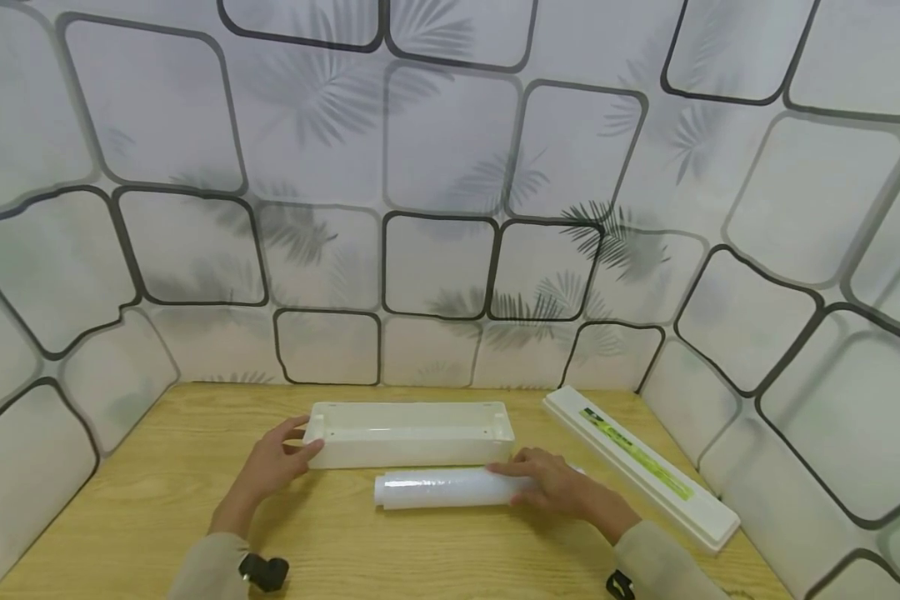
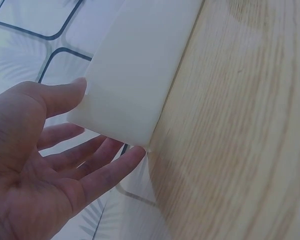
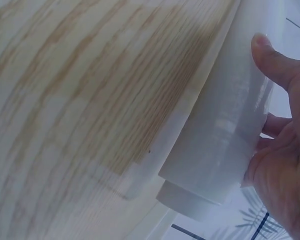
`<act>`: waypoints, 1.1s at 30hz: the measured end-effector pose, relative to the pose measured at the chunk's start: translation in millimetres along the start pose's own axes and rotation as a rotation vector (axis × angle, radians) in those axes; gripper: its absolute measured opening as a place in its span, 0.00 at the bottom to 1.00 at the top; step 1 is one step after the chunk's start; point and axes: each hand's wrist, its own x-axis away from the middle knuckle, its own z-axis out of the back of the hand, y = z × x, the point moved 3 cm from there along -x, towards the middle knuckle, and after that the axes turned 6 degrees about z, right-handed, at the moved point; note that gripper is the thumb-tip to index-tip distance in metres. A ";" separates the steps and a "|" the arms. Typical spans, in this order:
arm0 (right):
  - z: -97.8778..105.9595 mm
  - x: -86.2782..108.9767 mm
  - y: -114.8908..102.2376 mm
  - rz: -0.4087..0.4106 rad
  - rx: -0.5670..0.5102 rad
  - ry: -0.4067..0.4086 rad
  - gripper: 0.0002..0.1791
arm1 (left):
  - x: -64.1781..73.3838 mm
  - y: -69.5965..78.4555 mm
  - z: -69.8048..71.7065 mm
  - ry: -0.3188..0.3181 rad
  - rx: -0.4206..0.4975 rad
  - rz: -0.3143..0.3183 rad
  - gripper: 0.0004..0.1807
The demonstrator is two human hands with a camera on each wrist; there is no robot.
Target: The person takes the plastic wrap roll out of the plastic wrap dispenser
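Observation:
A long white open-topped plastic box (image 1: pixel 412 452) stands across the table, its hollow inside showing. My left hand (image 1: pixel 279 458) holds its left end, thumb at the front corner and fingers about the end. In the left wrist view the thumb (image 2: pixel 65 97) meets the box's rim and the fingertips touch its end wall (image 2: pixel 135 75). In front of the box lies a roll of clear plastic wrap (image 1: pixel 442 488) on a white core. My right hand (image 1: pixel 551 483) grips the roll's right part from above. The right wrist view has the thumb and fingers on opposite sides of the roll (image 3: pixel 220 125).
On the right, a long white lid (image 1: pixel 630 454) with a green and yellow label lies slantwise on the wooden table (image 1: pixel 360 558). Patterned walls (image 1: pixel 442 267) enclose the back and both sides.

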 end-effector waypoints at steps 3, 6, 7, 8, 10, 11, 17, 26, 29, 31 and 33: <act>-1.3 0.7 0.2 0.020 0.003 0.011 0.29 | 0.1 -0.6 -0.2 -0.006 -0.002 0.004 0.35; -2.0 0.8 0.0 0.051 0.006 0.027 0.30 | 0.5 -1.1 -0.4 -0.008 -0.002 0.009 0.35; -2.1 0.8 0.0 0.061 0.008 0.033 0.30 | 0.6 -1.0 -0.4 -0.009 -0.001 0.009 0.35; -2.2 0.9 0.1 0.068 0.004 0.037 0.30 | 0.6 -0.9 -0.4 -0.009 -0.002 0.007 0.35; -2.2 0.9 0.2 0.083 0.003 0.045 0.30 | 0.6 -0.3 -0.3 -0.007 -0.002 0.006 0.35; -2.0 0.8 0.2 0.088 0.004 0.049 0.29 | 0.7 0.1 -0.2 -0.007 -0.001 0.006 0.35; -0.3 0.1 -0.2 0.105 0.050 0.061 0.28 | 1.3 3.2 1.1 -0.007 -0.012 0.009 0.35; 5.3 -5.2 2.0 -0.044 0.147 -0.041 0.29 | 0.1 2.5 1.8 -0.020 -0.008 0.017 0.36; 9.2 -6.9 2.6 -0.053 0.128 -0.060 0.30 | -0.3 0.4 0.7 -0.035 0.009 0.024 0.37; 11.0 -7.2 3.1 -0.053 0.113 -0.062 0.30 | -0.4 -0.3 0.0 -0.038 0.016 0.025 0.37; 12.6 -7.1 3.0 -0.049 0.099 -0.060 0.30 | -0.2 -0.3 -0.4 -0.037 0.019 0.023 0.37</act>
